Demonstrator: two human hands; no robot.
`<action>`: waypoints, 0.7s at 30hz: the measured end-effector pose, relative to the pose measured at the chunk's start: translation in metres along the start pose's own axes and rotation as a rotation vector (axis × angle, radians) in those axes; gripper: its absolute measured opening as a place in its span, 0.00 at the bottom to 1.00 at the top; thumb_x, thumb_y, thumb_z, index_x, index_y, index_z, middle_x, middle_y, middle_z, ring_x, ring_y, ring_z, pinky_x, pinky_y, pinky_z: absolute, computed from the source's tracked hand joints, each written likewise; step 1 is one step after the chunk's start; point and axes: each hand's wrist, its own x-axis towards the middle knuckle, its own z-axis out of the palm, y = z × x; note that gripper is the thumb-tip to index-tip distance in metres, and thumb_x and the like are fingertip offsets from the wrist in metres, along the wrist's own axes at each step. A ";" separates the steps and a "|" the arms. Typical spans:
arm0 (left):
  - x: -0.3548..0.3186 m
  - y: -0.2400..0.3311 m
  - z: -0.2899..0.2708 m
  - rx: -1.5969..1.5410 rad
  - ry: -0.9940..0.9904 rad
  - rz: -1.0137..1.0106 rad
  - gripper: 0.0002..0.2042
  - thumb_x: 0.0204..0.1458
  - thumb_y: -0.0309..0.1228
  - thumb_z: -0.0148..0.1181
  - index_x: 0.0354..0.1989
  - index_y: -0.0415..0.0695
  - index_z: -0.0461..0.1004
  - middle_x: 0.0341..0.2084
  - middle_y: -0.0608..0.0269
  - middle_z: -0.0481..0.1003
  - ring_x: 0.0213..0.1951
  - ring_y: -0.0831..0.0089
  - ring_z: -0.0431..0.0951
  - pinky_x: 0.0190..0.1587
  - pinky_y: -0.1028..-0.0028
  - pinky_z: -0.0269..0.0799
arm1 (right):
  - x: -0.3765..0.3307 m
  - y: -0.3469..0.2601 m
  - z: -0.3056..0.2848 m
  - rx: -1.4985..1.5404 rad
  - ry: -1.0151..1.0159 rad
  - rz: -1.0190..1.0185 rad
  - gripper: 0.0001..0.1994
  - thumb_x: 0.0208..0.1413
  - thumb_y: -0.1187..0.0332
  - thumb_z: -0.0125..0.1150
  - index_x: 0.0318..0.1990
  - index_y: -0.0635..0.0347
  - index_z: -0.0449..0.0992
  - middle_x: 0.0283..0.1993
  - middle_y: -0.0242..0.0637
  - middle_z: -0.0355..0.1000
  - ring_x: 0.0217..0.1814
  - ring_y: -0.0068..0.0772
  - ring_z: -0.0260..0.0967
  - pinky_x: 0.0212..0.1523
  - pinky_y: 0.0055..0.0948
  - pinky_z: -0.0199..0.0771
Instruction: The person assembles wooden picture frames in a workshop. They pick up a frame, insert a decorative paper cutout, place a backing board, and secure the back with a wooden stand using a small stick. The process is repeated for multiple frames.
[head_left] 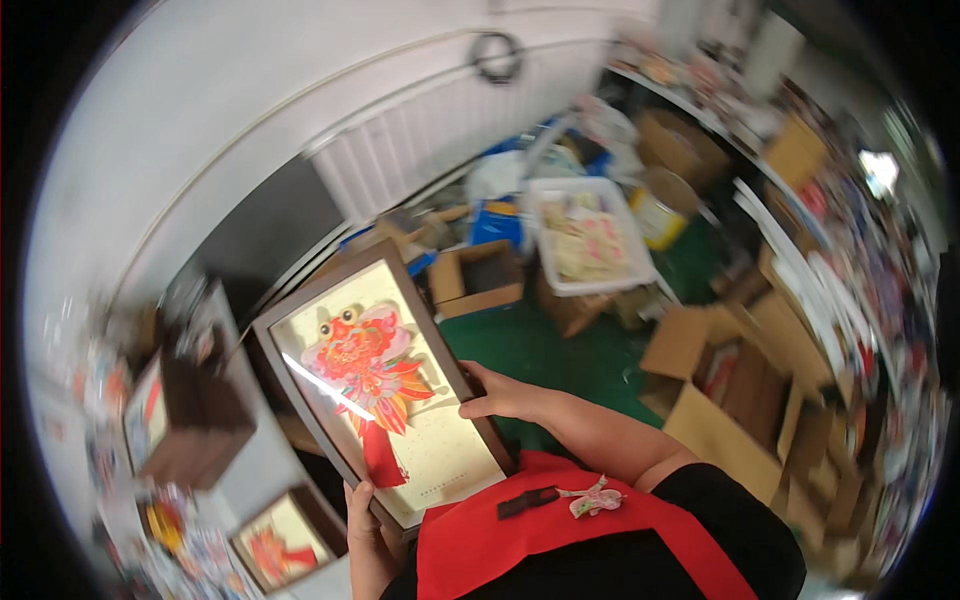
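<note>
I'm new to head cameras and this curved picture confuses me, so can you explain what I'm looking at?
There's no machine here, just a person's two bare hands. A wide fisheye camera on their head looks down, which is why straight edges bend. The left hand and right hand hold a framed picture by opposite sides, tilted. Inside is a red, bug-eyed, fish-like figure on a pale backing. The person wears a red apron. At the left, on a white surface, lies a similar frame. Around the room are open cartons and a white tub; some of it is blurred.
</note>
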 end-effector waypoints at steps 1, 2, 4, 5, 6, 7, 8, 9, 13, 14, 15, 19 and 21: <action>0.027 0.002 0.022 0.001 -0.067 -0.030 0.42 0.39 0.49 0.63 0.60 0.38 0.54 0.52 0.56 0.64 0.52 0.62 0.67 0.53 0.65 0.64 | -0.007 -0.006 -0.027 -0.014 0.080 -0.052 0.49 0.38 0.58 0.68 0.63 0.73 0.45 0.57 0.51 0.58 0.62 0.41 0.55 0.61 0.31 0.53; 0.058 0.006 0.043 0.007 -0.147 -0.066 0.41 0.39 0.49 0.63 0.60 0.38 0.55 0.52 0.56 0.64 0.52 0.62 0.67 0.53 0.65 0.64 | -0.016 -0.015 -0.053 0.035 0.172 -0.056 0.49 0.37 0.58 0.69 0.63 0.72 0.44 0.59 0.51 0.57 0.63 0.41 0.53 0.62 0.32 0.51; 0.125 0.027 0.089 0.002 -0.261 -0.225 0.42 0.37 0.43 0.64 0.61 0.39 0.53 0.54 0.53 0.63 0.53 0.61 0.66 0.54 0.63 0.63 | -0.029 -0.041 -0.095 0.117 0.370 -0.079 0.51 0.35 0.60 0.69 0.64 0.70 0.43 0.62 0.50 0.54 0.65 0.40 0.50 0.64 0.33 0.48; 0.011 0.033 0.041 0.098 -0.258 -0.379 0.42 0.37 0.44 0.64 0.61 0.39 0.53 0.54 0.53 0.63 0.53 0.61 0.66 0.54 0.63 0.63 | -0.101 0.028 0.010 0.283 0.423 -0.033 0.51 0.35 0.60 0.70 0.64 0.71 0.44 0.60 0.50 0.55 0.64 0.40 0.52 0.63 0.33 0.49; 0.042 0.036 0.082 0.072 -0.345 -0.405 0.41 0.38 0.44 0.64 0.60 0.39 0.53 0.53 0.53 0.63 0.54 0.60 0.66 0.54 0.63 0.63 | -0.113 0.015 -0.021 0.266 0.520 -0.055 0.51 0.34 0.60 0.70 0.63 0.72 0.44 0.59 0.50 0.56 0.63 0.41 0.53 0.63 0.33 0.51; 0.056 0.066 0.153 0.041 -0.361 -0.453 0.40 0.38 0.43 0.64 0.59 0.38 0.55 0.52 0.53 0.64 0.53 0.60 0.67 0.53 0.62 0.64 | -0.126 -0.004 -0.051 0.254 0.596 -0.079 0.51 0.33 0.60 0.71 0.63 0.73 0.45 0.58 0.50 0.57 0.62 0.41 0.55 0.62 0.33 0.53; 0.081 0.068 0.171 0.128 -0.475 -0.515 0.39 0.38 0.43 0.64 0.59 0.38 0.56 0.52 0.53 0.64 0.53 0.60 0.67 0.53 0.62 0.64 | -0.142 -0.011 -0.055 0.345 0.715 -0.119 0.51 0.32 0.60 0.71 0.63 0.73 0.45 0.58 0.50 0.57 0.62 0.41 0.55 0.62 0.33 0.53; 0.106 0.065 0.181 0.209 -0.582 -0.566 0.38 0.39 0.43 0.64 0.58 0.38 0.56 0.52 0.54 0.65 0.52 0.60 0.67 0.53 0.62 0.64 | -0.157 -0.021 -0.052 0.427 0.824 -0.162 0.51 0.32 0.61 0.71 0.62 0.73 0.45 0.59 0.50 0.57 0.62 0.41 0.55 0.62 0.34 0.53; 0.135 -0.044 0.194 0.355 -0.819 -0.669 0.34 0.48 0.37 0.59 0.62 0.38 0.54 0.55 0.56 0.62 0.56 0.63 0.62 0.57 0.66 0.58 | -0.208 0.070 -0.033 0.603 1.125 -0.262 0.49 0.31 0.64 0.71 0.62 0.74 0.48 0.57 0.48 0.59 0.60 0.39 0.57 0.61 0.34 0.55; 0.148 -0.072 0.200 0.330 -1.045 -0.428 0.38 0.50 0.48 0.58 0.64 0.40 0.50 0.58 0.54 0.60 0.58 0.62 0.62 0.58 0.67 0.58 | -0.221 0.085 -0.037 0.606 1.204 -0.197 0.48 0.32 0.66 0.70 0.62 0.72 0.48 0.56 0.47 0.59 0.58 0.38 0.59 0.59 0.34 0.57; 0.145 -0.080 0.217 0.414 -1.066 -0.360 0.38 0.51 0.46 0.57 0.65 0.41 0.48 0.61 0.54 0.57 0.60 0.63 0.59 0.59 0.67 0.57 | -0.238 0.092 -0.037 0.656 1.301 -0.182 0.46 0.33 0.67 0.69 0.61 0.71 0.51 0.55 0.47 0.61 0.55 0.37 0.61 0.56 0.33 0.61; 0.180 -0.113 0.248 0.633 -1.108 -0.329 0.33 0.53 0.37 0.56 0.65 0.43 0.50 0.62 0.52 0.55 0.61 0.63 0.58 0.56 0.66 0.60 | -0.296 0.127 -0.052 0.671 1.623 -0.100 0.36 0.35 0.71 0.68 0.54 0.72 0.59 0.44 0.45 0.68 0.44 0.35 0.69 0.46 0.32 0.70; 0.204 -0.125 0.242 0.675 -1.035 -0.498 0.32 0.53 0.37 0.56 0.65 0.44 0.51 0.63 0.55 0.54 0.60 0.64 0.59 0.56 0.65 0.60 | -0.320 0.151 -0.058 0.683 1.730 0.028 0.33 0.35 0.72 0.69 0.51 0.72 0.61 0.41 0.45 0.69 0.41 0.34 0.70 0.41 0.31 0.72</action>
